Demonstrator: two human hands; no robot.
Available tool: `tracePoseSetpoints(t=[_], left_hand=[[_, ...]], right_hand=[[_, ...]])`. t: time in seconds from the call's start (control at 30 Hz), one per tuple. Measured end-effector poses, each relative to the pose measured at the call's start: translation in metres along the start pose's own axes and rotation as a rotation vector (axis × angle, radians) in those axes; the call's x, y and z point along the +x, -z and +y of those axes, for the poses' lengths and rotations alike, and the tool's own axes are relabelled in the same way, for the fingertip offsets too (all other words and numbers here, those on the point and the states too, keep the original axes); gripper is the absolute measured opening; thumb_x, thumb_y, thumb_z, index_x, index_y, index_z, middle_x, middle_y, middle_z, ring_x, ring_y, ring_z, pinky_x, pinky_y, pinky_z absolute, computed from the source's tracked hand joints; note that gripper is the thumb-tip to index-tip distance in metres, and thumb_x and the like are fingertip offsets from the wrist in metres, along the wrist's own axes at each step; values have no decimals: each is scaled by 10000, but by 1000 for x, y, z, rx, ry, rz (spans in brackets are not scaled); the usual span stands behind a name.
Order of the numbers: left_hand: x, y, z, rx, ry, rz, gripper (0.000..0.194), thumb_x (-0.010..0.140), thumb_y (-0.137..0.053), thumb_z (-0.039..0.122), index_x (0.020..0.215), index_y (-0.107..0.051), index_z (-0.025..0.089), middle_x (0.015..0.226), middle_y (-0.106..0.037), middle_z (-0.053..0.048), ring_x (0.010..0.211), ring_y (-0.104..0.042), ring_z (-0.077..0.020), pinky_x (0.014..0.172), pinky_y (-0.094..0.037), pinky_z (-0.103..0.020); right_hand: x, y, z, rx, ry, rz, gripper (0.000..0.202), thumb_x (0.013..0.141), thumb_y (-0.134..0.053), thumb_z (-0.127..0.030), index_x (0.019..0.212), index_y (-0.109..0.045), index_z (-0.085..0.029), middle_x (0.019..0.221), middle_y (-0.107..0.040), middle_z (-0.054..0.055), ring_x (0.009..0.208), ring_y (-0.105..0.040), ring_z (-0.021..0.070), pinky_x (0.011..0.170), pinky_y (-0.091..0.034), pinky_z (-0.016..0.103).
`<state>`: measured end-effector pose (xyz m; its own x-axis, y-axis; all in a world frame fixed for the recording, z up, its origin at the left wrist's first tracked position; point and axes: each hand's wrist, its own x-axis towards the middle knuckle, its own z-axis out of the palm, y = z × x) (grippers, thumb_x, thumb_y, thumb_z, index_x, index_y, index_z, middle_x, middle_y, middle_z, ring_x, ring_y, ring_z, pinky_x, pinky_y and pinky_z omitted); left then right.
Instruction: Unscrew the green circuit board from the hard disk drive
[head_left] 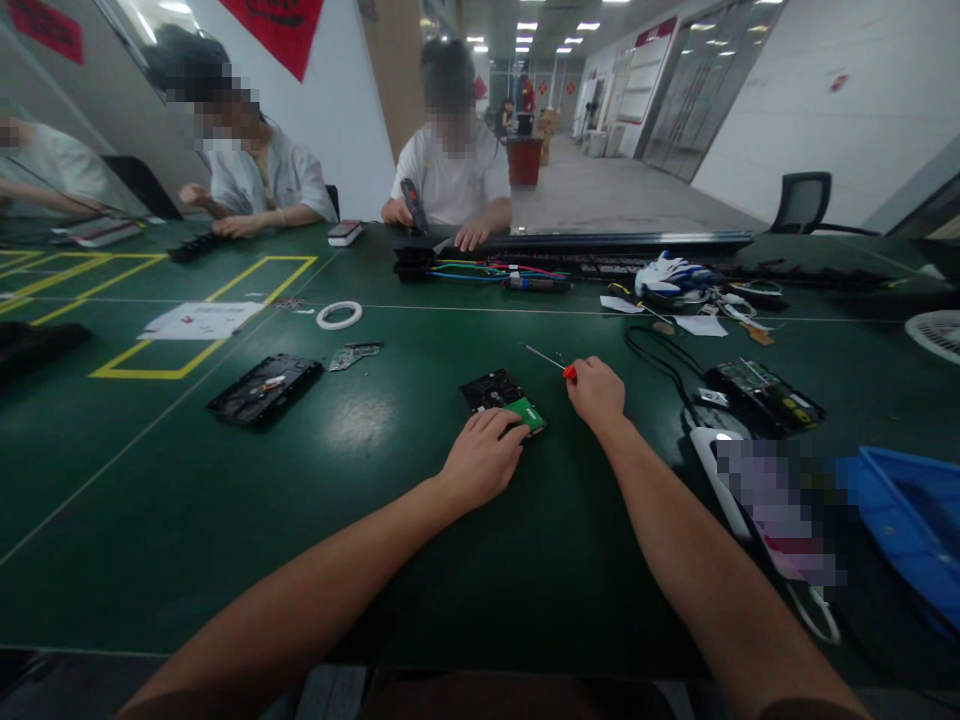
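A hard drive (496, 388) with a green circuit board (527, 414) lies flat on the green table (360, 530). My left hand (486, 455) rests on the near edge of the drive, its fingers bent over the board and covering part of it. To the right of the drive, my right hand (597, 390) is closed round the red handle of a screwdriver (546, 358). Its thin shaft points up and left, beyond the drive, and its tip touches no part of the drive.
At the left lie a black casing (266, 388), a loose circuit board (355, 355), a tape roll (339, 316) and paper (201, 320). Right are cables, gloves (673, 275), an opened device (766, 394) and a blue bin (907, 520). Several people sit across the table.
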<state>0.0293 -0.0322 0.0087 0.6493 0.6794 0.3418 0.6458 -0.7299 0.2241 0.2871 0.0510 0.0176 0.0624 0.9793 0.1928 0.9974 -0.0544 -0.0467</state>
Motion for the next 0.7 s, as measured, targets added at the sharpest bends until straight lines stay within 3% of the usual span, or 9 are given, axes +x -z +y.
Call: tracePoseSetpoints(t=[0.27, 0.4, 0.5, 0.7], left_hand=[[2, -1, -3, -22, 40, 19, 419, 1052, -615, 340, 1448, -618, 204, 1442, -626, -144, 1365, -567, -330, 1176, -500, -537], [0, -7, -6, 74, 197, 106, 640, 1005, -676, 519, 1531, -571, 169, 1624, -476, -215, 1553, -378, -445, 1259, -379, -647], [-1, -10, -9, 98, 308, 134, 744, 966, -680, 658, 1542, -576, 198, 1700, -384, -233, 1589, -287, -521, 1227, -372, -717], [-1, -12, -15, 70, 265, 60, 780, 1000, -612, 676, 1575, -537, 154, 1686, -409, -255, 1623, -245, -513, 1244, -382, -682]], right_hand=[[-6, 4, -3, 8, -4, 7, 267, 1077, -552, -288, 1226, -734, -163, 1241, -707, 162, 1140, -674, 287, 850, -533, 350], [-14, 8, -6, 17, 7, -5, 246, 1070, -565, -277, 1202, -736, -160, 1216, -709, 158, 1107, -687, 278, 841, -535, 343], [-26, 12, -10, 27, 24, -17, 225, 1066, -585, -287, 1179, -737, -166, 1194, -711, 141, 1049, -700, 254, 815, -534, 324], [-53, 17, -13, 44, 63, -51, 187, 1048, -607, -274, 1153, -734, -185, 1179, -710, 118, 1015, -702, 240, 775, -520, 317]])
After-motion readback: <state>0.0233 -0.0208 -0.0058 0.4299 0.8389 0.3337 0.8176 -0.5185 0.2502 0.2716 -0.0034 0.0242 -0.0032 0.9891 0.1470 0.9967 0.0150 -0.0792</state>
